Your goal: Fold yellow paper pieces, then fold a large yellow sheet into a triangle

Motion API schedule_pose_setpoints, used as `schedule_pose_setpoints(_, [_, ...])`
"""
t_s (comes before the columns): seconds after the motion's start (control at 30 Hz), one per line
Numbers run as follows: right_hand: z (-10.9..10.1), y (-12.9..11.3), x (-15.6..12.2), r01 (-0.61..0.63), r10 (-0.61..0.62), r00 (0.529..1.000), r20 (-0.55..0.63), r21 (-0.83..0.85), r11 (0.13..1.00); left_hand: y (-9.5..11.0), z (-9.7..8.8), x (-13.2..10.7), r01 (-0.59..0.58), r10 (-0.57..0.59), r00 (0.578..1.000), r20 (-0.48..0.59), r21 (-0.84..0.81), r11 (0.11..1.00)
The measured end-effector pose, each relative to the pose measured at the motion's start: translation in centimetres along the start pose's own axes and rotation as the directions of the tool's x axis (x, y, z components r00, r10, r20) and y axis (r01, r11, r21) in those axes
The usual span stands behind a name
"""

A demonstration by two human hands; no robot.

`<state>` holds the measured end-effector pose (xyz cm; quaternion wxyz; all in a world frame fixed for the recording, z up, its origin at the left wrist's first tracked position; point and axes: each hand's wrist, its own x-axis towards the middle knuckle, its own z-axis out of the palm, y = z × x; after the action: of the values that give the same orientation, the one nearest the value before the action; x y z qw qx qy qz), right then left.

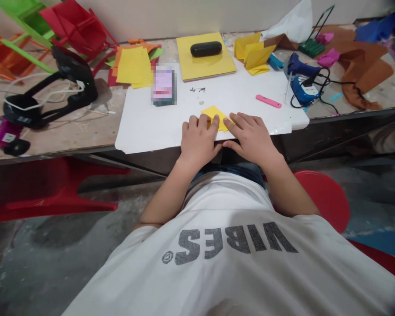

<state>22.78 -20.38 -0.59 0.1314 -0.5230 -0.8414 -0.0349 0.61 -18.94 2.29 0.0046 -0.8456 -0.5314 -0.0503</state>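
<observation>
A small folded piece of yellow paper (213,112) lies near the front edge of a white board (145,127). My left hand (198,138) rests on its left side, fingers bent and fingertips pressing on the paper. From the right, my right hand (253,136) reaches over with fingers spread, its index fingertip touching the paper's right corner. Both thumbs point inward at the near edge, a little apart. Part of the paper is hidden under my fingers. Beyond it are small dark scraps (197,89), and a pink cutter (268,101) lies to the right.
A phone (164,87) lies on the board. Behind are yellow sheets (133,66), a yellow pad (206,70) with a black case (206,49), and folded yellow paper (255,55). A blue glue gun (301,66) with cables stands right; a black stand (75,79) and small coloured chairs (75,28) left.
</observation>
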Motion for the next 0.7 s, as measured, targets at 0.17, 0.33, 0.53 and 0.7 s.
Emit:
schedule_pose_setpoints(0.17, [-0.3, 2.6, -1.1, -0.135, 0.136, 0.977, -0.163, 0.017, 0.991, 0.0, 0.4, -0.1, -0.006, 0.006, 1.0, 0.003, -0.012, 1.0])
schedule_pose_setpoints(0.33, [0.3, 2.6, -0.6, -0.062, 0.067, 0.977, -0.201, 0.029, 0.998, -0.1, 0.8, -0.1, -0.007, 0.007, 1.0, -0.009, -0.008, 1.0])
schedule_pose_setpoints(0.53, [1.5, 1.3, -0.2, -0.044, 0.053, 0.973, -0.226, 0.045, 0.998, 0.0, 0.8, -0.1, -0.004, 0.004, 1.0, -0.004, -0.011, 1.0])
schedule_pose_setpoints(0.7, [1.9, 1.4, -0.4, -0.062, 0.074, 0.964, -0.256, 0.054, 0.997, 0.0, 0.8, -0.1, -0.006, 0.006, 1.0, -0.015, -0.015, 1.0])
